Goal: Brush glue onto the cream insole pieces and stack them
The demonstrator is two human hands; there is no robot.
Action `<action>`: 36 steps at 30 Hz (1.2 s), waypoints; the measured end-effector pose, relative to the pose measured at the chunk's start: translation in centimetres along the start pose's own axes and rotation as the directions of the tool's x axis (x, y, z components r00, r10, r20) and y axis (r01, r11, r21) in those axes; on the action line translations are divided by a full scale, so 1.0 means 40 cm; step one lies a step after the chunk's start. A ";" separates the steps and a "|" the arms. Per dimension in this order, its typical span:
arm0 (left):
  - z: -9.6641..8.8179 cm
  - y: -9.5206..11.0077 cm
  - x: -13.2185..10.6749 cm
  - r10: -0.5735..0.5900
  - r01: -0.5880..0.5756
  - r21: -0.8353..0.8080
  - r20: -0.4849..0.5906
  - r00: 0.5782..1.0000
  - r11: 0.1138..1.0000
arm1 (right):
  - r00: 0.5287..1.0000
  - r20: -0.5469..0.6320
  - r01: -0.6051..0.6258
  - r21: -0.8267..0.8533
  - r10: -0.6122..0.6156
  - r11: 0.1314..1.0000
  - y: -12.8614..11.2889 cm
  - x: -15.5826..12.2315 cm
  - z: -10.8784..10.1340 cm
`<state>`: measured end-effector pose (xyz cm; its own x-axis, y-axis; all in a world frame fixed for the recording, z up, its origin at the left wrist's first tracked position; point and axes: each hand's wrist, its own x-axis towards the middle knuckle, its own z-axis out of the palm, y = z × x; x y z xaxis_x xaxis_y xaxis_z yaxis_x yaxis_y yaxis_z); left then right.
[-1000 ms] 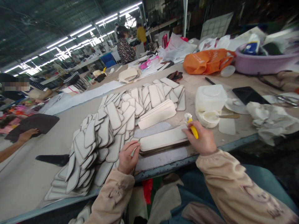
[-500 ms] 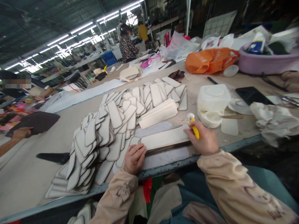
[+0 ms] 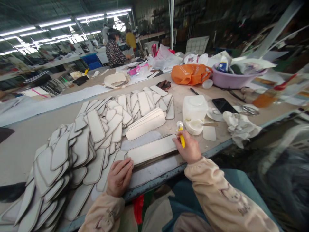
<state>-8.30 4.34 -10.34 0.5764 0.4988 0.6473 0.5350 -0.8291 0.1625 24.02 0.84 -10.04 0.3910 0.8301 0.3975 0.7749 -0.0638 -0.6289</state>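
Observation:
A stack of long pale pieces with rounded corners (image 3: 152, 149) lies near the table's front edge. At its left end, the closed fingers of my left hand (image 3: 120, 177) grip the edge. My right hand (image 3: 189, 147) is closed around a yellow-handled tool (image 3: 182, 140) with a lumpy white tip pointing up. Fingers of that hand also touch the stack's right end. Just behind, a fanned bundle of similar cream pieces (image 3: 146, 124) rests on the table. A large heap of pale, dark-edged pieces (image 3: 96, 125) spreads to the left.
To the right stand a white plastic container (image 3: 195, 108) and a small white pot (image 3: 194, 126) with a stick across it. Beyond are a phone (image 3: 224, 105), crumpled white paper (image 3: 241, 125), an orange bag (image 3: 189, 74) and a purple basin (image 3: 235, 79). A person (image 3: 114, 50) stands farther back.
The view has swung to the right, so the table's contents appear farther left and more of its right side shows. Both hands keep their places at the ends of the stack.

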 end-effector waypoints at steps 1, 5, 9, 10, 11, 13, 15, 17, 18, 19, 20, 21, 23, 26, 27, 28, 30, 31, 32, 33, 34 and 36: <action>0.000 0.001 0.000 0.000 0.000 0.000 -0.003 1.000 1.000 | 1.000 -0.003 0.005 0.006 -0.005 1.000 0.002 -0.002 0.001; 0.003 0.000 0.000 -0.002 0.002 -0.006 0.001 1.000 1.000 | 0.999 0.008 0.034 0.023 -0.034 0.999 0.006 -0.004 0.003; 0.005 -0.001 0.001 -0.012 0.012 -0.014 0.001 1.000 1.000 | 0.999 0.008 0.045 0.030 -0.045 0.999 0.002 -0.001 0.003; 0.005 -0.001 0.001 -0.013 0.013 -0.015 0.004 1.000 1.000 | 0.999 0.006 0.049 0.032 -0.050 0.998 0.001 0.000 0.003; 0.005 -0.001 0.000 -0.012 0.012 -0.016 0.006 1.000 1.000 | 0.998 0.005 0.055 0.034 -0.055 0.998 0.000 0.001 0.003; 0.005 -0.002 -0.001 -0.014 0.014 -0.016 0.009 1.000 1.000 | 0.998 0.002 0.063 0.036 -0.063 0.997 -0.001 0.000 0.002; 0.005 -0.003 -0.003 -0.017 0.018 -0.015 0.008 1.000 1.000 | 0.998 -0.003 0.061 0.035 -0.061 0.998 -0.002 -0.001 0.002; 0.007 -0.005 -0.005 -0.020 0.020 -0.016 0.003 1.000 1.000 | 0.999 -0.008 0.052 0.033 -0.052 0.998 -0.002 -0.003 0.001; 0.007 -0.005 -0.005 -0.021 0.021 -0.017 0.003 1.000 1.000 | 0.999 -0.008 0.048 0.033 -0.048 0.998 -0.002 -0.004 0.001; 0.007 -0.005 -0.006 -0.022 0.022 -0.018 0.003 1.000 1.000 | 0.999 -0.009 0.046 0.033 -0.046 0.998 -0.003 -0.004 0.001; 0.007 -0.005 -0.006 -0.024 0.024 -0.018 0.004 1.000 1.000 | 0.999 -0.008 0.046 0.032 -0.046 0.998 -0.003 -0.004 0.001; 0.007 -0.005 -0.005 -0.027 0.027 -0.017 0.004 1.000 1.000 | 0.999 -0.008 0.047 0.030 -0.047 0.998 -0.004 -0.004 0.001; 0.006 -0.003 -0.004 -0.031 0.031 -0.016 0.007 1.000 0.999 | 0.999 -0.008 0.052 0.021 -0.052 0.998 -0.005 -0.003 0.001; 0.004 0.000 -0.002 -0.030 0.030 -0.017 0.013 0.999 0.999 | 0.999 -0.016 0.048 0.002 -0.048 0.999 -0.008 -0.003 0.003; 0.004 0.000 -0.002 -0.027 0.027 -0.016 0.014 1.000 0.999 | 0.999 -0.017 0.043 -0.002 -0.043 0.999 -0.009 -0.004 0.003; 0.004 0.000 -0.002 -0.023 0.023 -0.015 0.013 1.000 1.000 | 0.999 -0.015 0.037 -0.005 -0.037 0.999 -0.009 -0.004 0.004; 0.004 -0.001 -0.003 -0.014 0.014 -0.009 0.008 1.000 1.000 | 1.000 -0.012 0.028 -0.015 -0.028 0.999 -0.008 -0.005 0.005; 0.005 -0.002 -0.004 -0.010 0.010 -0.007 0.005 1.000 1.000 | 0.999 -0.018 0.030 -0.029 -0.031 0.999 -0.006 -0.005 0.004; 0.005 -0.003 -0.005 -0.006 0.006 -0.006 0.003 1.000 1.000 | 0.998 -0.035 0.041 -0.050 -0.043 0.998 -0.005 -0.005 0.003; 0.006 -0.004 -0.005 -0.005 0.005 -0.008 0.000 1.000 1.000 | 0.996 -0.059 0.062 -0.075 -0.067 0.995 -0.003 -0.005 0.001; 0.006 -0.005 -0.005 -0.002 0.002 -0.010 -0.001 1.000 1.000 | 0.991 -0.086 0.094 -0.097 -0.102 0.991 -0.003 -0.005 -0.002; 0.007 -0.006 -0.004 0.007 -0.007 -0.016 -0.002 1.000 1.000 | 0.973 -0.115 0.189 -0.101 -0.200 0.977 -0.011 -0.008 -0.006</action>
<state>-8.34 4.53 -10.68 0.5785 0.4925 0.6502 0.5211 -0.8364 0.1699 23.66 0.48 -9.74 0.2824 0.7567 0.5896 0.8810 0.0387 -0.4716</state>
